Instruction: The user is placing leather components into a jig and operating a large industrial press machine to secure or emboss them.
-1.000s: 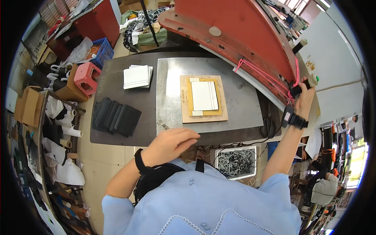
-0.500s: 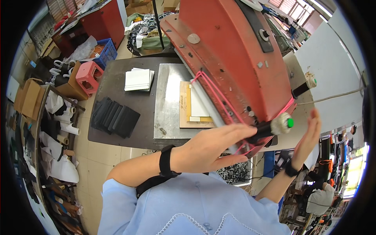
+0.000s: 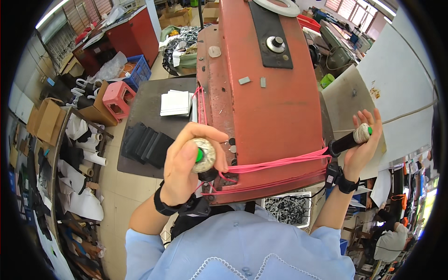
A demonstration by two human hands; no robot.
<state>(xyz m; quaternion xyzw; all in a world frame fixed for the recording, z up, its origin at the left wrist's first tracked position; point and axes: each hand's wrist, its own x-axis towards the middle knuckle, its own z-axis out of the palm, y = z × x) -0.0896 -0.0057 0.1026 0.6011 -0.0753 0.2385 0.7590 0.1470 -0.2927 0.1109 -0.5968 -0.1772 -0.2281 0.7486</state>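
A big red press head (image 3: 261,102) fills the middle of the view and covers the work plate below it. My left hand (image 3: 186,161) is wrapped around its left handle knob (image 3: 203,156), a taped ball with a green button. My right hand (image 3: 363,140) cups the right handle (image 3: 347,140), a black grip with a taped end and a green button; the fingers are half spread behind it. Pink cord (image 3: 280,163) runs along the press's front edge between the two handles. Both wrists wear black bands.
A dark table (image 3: 144,107) at the left holds a stack of white sheets (image 3: 175,102) and black pieces (image 3: 147,142). A bin of dark scraps (image 3: 287,210) sits below the press. Pink stool (image 3: 116,98), blue crate (image 3: 137,72) and cardboard boxes crowd the left floor.
The red press head has swung over the plate and now hides the tan board and white sheet. My left hand rose from the table edge and took the left handle.
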